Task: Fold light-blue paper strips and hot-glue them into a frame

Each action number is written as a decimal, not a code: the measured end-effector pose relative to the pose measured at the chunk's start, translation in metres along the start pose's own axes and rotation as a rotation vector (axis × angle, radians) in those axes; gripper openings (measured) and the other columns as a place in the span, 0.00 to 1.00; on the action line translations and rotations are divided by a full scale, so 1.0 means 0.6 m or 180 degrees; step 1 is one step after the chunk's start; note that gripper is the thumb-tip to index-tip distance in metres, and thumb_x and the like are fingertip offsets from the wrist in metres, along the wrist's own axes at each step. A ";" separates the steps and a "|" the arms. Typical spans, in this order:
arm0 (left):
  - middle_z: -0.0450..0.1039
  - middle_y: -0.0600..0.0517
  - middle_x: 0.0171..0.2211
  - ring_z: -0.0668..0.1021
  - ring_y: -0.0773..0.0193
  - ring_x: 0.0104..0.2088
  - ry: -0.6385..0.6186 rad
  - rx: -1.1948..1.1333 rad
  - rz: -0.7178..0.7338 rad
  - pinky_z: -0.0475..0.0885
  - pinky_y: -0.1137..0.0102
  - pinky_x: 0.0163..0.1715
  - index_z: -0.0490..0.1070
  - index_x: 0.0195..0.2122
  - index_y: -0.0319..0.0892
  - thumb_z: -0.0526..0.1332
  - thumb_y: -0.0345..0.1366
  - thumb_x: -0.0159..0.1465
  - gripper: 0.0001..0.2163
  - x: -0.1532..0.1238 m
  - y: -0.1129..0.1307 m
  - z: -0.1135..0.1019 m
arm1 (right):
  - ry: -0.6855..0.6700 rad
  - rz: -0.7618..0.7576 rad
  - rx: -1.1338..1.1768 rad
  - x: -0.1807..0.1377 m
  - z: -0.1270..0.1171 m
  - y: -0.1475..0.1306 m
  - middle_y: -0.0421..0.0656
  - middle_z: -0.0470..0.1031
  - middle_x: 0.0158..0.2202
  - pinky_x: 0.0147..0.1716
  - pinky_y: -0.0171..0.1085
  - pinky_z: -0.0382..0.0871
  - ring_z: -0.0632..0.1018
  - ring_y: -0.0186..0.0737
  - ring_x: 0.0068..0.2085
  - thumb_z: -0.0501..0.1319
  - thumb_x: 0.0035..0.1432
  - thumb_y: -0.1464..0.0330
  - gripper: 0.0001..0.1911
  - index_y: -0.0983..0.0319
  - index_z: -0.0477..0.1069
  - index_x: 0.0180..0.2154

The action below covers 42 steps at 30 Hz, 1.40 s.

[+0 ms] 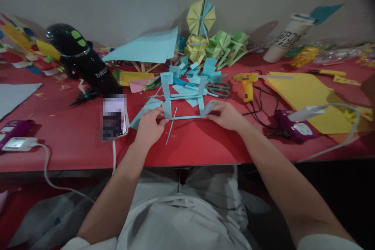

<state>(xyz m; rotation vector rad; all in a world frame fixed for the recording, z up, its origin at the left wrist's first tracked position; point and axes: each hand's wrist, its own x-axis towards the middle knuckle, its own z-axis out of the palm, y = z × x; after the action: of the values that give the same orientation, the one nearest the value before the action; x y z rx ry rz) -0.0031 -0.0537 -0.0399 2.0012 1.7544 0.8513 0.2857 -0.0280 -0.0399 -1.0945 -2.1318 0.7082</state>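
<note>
A light-blue paper frame [186, 117] made of rolled tubes and folded strips stands on the red tabletop in front of me. My left hand [150, 125] pinches its near left corner between thumb and fingers. At the near right corner, my right hand [225, 115] grips the frame by a folded paper flap [209, 107]. A thin pale paper strip [169, 134] lies under the frame's front tube. Behind it are scattered blue paper pieces and a pair of scissors [220, 89]. The fingertips of both hands are partly hidden by the paper.
A phone [114, 117] leans against a black bottle [84, 62] on the left. On the right are a yellow glue gun [247, 86] with its cord, yellow paper sheets [304, 93] and a purple power strip [294, 127]. Folded paper models [201, 17] stand by the wall.
</note>
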 end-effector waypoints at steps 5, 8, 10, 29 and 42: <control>0.77 0.51 0.36 0.80 0.60 0.38 0.0032 -0.0045 -0.0008 0.77 0.63 0.46 0.75 0.36 0.43 0.68 0.29 0.56 0.07 0.000 -0.001 0.001 | -0.0006 0.0004 0.0055 0.000 0.000 -0.002 0.44 0.78 0.35 0.40 0.42 0.74 0.79 0.42 0.37 0.64 0.60 0.61 0.11 0.59 0.78 0.30; 0.77 0.50 0.36 0.80 0.60 0.37 0.0036 -0.0047 -0.0011 0.77 0.63 0.45 0.75 0.35 0.43 0.68 0.29 0.56 0.07 0.000 -0.001 0.001 | 0.0025 -0.0036 0.0074 0.000 0.000 -0.003 0.44 0.78 0.35 0.40 0.42 0.74 0.79 0.42 0.37 0.64 0.60 0.60 0.11 0.59 0.78 0.29; 0.77 0.50 0.35 0.80 0.60 0.38 0.0031 -0.0053 -0.0008 0.77 0.63 0.46 0.74 0.35 0.43 0.68 0.29 0.56 0.07 0.000 -0.001 0.000 | 0.0031 -0.0042 0.0075 0.000 0.001 -0.003 0.44 0.78 0.35 0.40 0.42 0.74 0.79 0.42 0.37 0.64 0.60 0.60 0.11 0.59 0.78 0.29; 0.77 0.49 0.36 0.79 0.59 0.39 0.0032 0.0008 0.0041 0.76 0.62 0.46 0.74 0.34 0.42 0.68 0.29 0.56 0.06 0.001 0.001 0.000 | 0.0012 -0.0046 -0.0010 0.000 0.001 0.001 0.44 0.79 0.36 0.41 0.43 0.75 0.79 0.42 0.37 0.64 0.60 0.62 0.09 0.59 0.78 0.31; 0.76 0.51 0.33 0.80 0.59 0.38 0.0058 -0.0037 0.0282 0.77 0.62 0.44 0.72 0.36 0.43 0.67 0.32 0.56 0.07 -0.002 -0.002 0.001 | -0.0007 -0.0012 -0.0196 -0.001 0.002 0.004 0.44 0.80 0.34 0.38 0.42 0.75 0.79 0.42 0.36 0.63 0.60 0.61 0.11 0.59 0.78 0.30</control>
<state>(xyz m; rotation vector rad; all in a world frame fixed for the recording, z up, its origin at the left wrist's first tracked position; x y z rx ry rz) -0.0038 -0.0543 -0.0413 2.0835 1.6774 0.9082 0.2863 -0.0274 -0.0422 -1.1220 -2.1700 0.6461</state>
